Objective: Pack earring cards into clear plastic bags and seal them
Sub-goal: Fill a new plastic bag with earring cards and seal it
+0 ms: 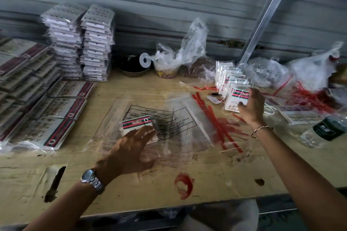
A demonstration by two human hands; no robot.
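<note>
While the left hand [131, 148] lies flat, fingers spread, on an earring card [135, 123], the right hand [252, 107] grips a second card [234, 99].

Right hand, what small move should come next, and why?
Probably lift the card that the right hand pinches off its row and carry it to the clear bags, where the left hand is spread over a second card.

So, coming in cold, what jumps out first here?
The red strips strewn right of centre, and tall stacks of bagged cards back left. At centre the left hand touches a striped card at a clear bag; the right hand grips the front card of a row at right.
</note>
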